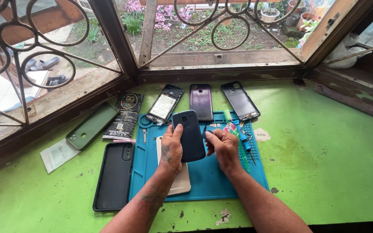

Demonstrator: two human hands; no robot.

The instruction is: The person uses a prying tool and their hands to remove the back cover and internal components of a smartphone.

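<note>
Hands are seen at work over the blue repair mat [221, 181], the landmark here. A dark blue phone [189, 134] is held tilted above the middle of the mat, its back and camera lens turned up. It is gripped along its left edge by the left hand [171, 149], fingers clamped round it. At its right edge the right hand [223, 146] is closed, thumb and fingertips pinched together on a small dark piece against the phone's side; what that piece is cannot be told.

Under the left wrist, on the mat, a pale gold phone [180, 183] is laid flat. Just left of the mat, a black case [114, 177] and a green case [92, 126] are spread on the green tabletop [324, 151]. Behind the mat's far edge, an opened phone [165, 105], a purple back cover [201, 102] and a black frame [240, 100] are lined up. Blue tools [241, 134] are seen at the mat's right side.
</note>
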